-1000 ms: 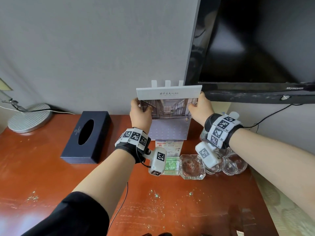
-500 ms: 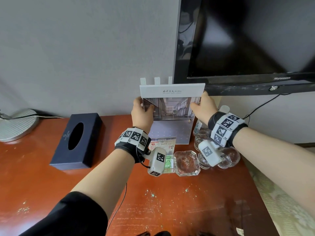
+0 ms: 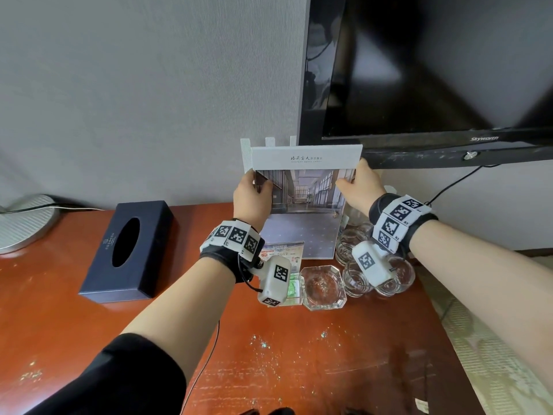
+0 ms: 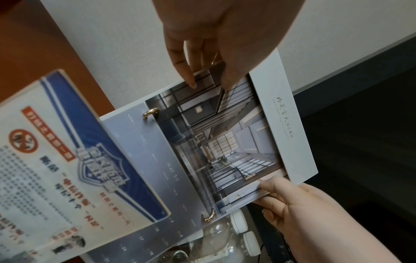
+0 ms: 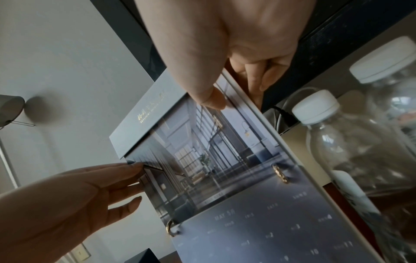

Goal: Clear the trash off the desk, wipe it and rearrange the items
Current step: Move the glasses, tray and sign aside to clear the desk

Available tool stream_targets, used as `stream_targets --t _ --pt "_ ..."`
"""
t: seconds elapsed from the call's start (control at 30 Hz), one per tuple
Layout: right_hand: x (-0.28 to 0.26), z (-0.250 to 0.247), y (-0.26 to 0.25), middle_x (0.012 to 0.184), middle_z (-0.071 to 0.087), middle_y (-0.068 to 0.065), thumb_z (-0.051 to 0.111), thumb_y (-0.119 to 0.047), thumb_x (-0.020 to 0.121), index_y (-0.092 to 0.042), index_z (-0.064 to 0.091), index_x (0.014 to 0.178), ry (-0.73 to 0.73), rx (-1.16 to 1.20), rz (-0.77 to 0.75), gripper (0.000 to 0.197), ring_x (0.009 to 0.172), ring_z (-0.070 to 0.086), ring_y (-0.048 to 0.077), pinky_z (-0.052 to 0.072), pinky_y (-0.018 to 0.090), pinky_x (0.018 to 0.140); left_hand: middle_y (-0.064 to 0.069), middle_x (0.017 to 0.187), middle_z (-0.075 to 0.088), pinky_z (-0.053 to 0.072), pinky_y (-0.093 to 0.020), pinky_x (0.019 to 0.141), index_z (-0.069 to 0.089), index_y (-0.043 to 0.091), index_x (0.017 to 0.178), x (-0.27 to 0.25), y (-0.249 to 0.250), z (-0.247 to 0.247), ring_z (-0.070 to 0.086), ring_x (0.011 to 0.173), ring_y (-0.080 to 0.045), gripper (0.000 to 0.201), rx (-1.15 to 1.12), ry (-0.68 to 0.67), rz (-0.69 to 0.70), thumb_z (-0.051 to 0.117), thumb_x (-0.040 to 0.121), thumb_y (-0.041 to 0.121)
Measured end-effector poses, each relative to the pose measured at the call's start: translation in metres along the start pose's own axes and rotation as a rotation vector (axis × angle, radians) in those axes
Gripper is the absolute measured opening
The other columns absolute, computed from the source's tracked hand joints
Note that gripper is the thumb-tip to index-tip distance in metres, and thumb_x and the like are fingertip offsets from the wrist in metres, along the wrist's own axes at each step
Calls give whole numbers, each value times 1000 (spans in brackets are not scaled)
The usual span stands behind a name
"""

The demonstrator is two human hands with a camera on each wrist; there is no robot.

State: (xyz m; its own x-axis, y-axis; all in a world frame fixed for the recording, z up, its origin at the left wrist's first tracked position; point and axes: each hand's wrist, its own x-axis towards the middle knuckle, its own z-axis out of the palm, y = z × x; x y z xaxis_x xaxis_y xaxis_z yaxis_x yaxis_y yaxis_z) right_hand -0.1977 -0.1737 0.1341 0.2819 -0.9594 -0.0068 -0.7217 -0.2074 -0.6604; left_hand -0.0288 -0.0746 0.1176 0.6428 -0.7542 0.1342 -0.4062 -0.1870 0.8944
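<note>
A desk calendar [image 3: 305, 193] with a hotel lobby photo stands upright at the back of the red-brown desk [image 3: 299, 354], against the wall below the TV corner. My left hand [image 3: 254, 187] pinches its left edge, thumb on the photo page. My right hand [image 3: 348, 182] pinches the right edge, thumb in front and fingers curled behind. The left wrist view shows the calendar [image 4: 225, 142] with gold rings and a May sheet; the right wrist view shows the calendar [image 5: 202, 160] too. Pale specks lie on the desk front.
A dark tissue box [image 3: 131, 250] lies to the left, a lamp base [image 3: 24, 223] at the far left. A notice card [image 3: 284, 253], glass ashtray [image 3: 323, 287] and drinking glasses [image 3: 356, 283] stand before the calendar. Water bottles [image 5: 349, 151] stand at its right. The TV [image 3: 419, 70] hangs above.
The head view has swung to the right, so the tissue box and lamp sit further left in the picture. Both hands keep their hold on the calendar's edges at the same spot.
</note>
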Motion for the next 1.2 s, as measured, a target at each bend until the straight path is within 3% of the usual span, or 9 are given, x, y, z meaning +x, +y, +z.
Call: stream_targets --t 0.17,0.23,0.3,0.43,0.57,0.7,0.83,1.0,1.2 --pt "-7 6 2 111 58 15 50 -13 92 -5 39 120 42 39 12 31 87 58 30 51 43 78 3 87 55 31 -18 59 57 5 111 -4 -2 -1 49 82 -15 20 12 -20 -6 50 94 12" --pt "-10 9 1 119 54 15 51 -12 92 -4 39 122 41 47 29 33 100 57 31 48 41 85 7 79 55 40 -18 55 56 13 107 -7 -3 -4 51 80 -15 15 -2 -42 -19 51 93 13" --pt "-15 13 1 127 49 14 53 -16 92 -4 39 126 35 -3 63 39 112 52 33 40 40 93 8 80 57 51 -26 67 52 18 102 -10 -6 -7 54 80 -17 9 -22 -68 -38 51 93 14" --pt "-34 23 6 134 35 14 60 -20 89 -5 34 131 57 -111 118 52 121 41 33 33 36 95 -6 123 57 46 -31 94 36 13 141 -20 -21 -17 57 108 -20 50 18 -140 -156 50 95 22" --pt "-51 35 11 127 36 13 63 -23 84 -6 39 122 16 -193 83 47 112 45 33 41 40 91 -8 142 45 40 -33 104 30 10 145 -33 -39 -29 49 124 -21 56 61 -142 -217 50 95 25" --pt "-67 50 4 128 40 12 59 -19 87 -7 44 120 -113 -103 -14 38 116 46 30 41 40 98 -9 144 43 37 -31 103 35 8 143 -45 -50 -42 46 128 -23 52 124 -152 -223 47 97 27" --pt "-84 66 -18 138 38 8 53 -20 92 -9 44 132 -223 -127 -198 42 124 44 25 37 39 105 -8 141 48 39 -31 102 42 9 139 -53 -60 -59 48 126 -22 46 173 -185 -229 49 97 26" --pt "-98 85 -51 139 42 7 47 -16 94 -9 49 130 -258 -240 -424 37 128 40 24 32 36 107 -7 134 54 43 -30 99 51 10 131 -61 -73 -91 51 121 -20 40 243 -255 -257 53 93 21" --pt "-116 118 -93 136 50 1 46 -17 94 -13 54 127 -356 -290 -607 34 124 46 20 32 34 106 -4 126 57 43 -26 85 55 12 125 -67 -94 -141 55 112 -21 34 334 -276 -312 53 92 21"
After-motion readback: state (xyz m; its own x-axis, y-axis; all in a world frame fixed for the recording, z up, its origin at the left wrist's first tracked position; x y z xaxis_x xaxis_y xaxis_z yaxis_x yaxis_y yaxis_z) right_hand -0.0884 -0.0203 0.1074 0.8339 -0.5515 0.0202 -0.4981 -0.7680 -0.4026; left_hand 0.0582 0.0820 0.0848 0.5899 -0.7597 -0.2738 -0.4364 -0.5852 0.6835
